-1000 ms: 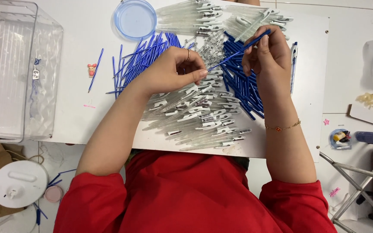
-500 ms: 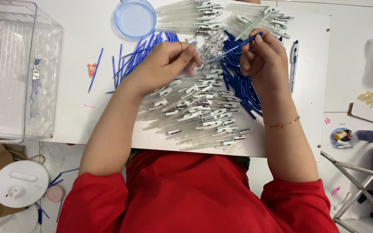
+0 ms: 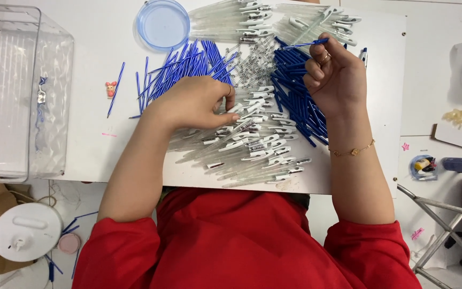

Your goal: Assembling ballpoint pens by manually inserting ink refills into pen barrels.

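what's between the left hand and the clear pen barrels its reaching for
Nothing visible. The left hand already rests on the pile of clear pen barrels, fingertips among them. The right hand is apart, lifted over the blue pen parts and holding a thin blue refill.

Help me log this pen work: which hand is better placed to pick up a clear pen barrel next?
Probably the left. The left hand rests with its fingers on the pile of clear pen barrels, while the right hand is raised over the blue tubes, pinching a thin blue refill.
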